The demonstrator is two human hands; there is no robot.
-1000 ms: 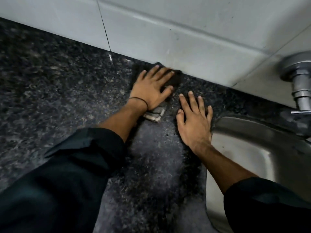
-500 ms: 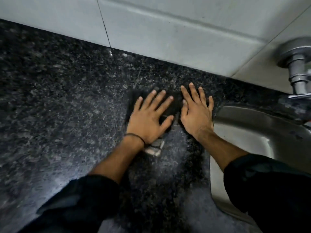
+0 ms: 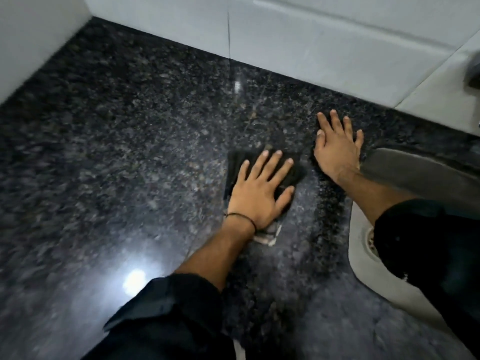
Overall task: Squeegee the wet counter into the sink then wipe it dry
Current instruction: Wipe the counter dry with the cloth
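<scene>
Pressing the cloth point(image 3: 234, 166) flat on the table point(image 3: 130, 152) with our left hand point(image 3: 259, 193), fingers spread. Our right hand point(image 3: 335, 149) lies flat, empty, on the table beside the sink point(image 3: 405, 170) rim. Hands apart.

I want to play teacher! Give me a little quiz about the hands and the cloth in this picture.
1. True or false: the left hand presses flat on the dark cloth.
2. What lies just right of the right hand? A. a steel sink B. a stove C. a bucket
3. Fill in: the left wrist wears a thin black ____.
Key: 1 true; 2 A; 3 band.
</scene>
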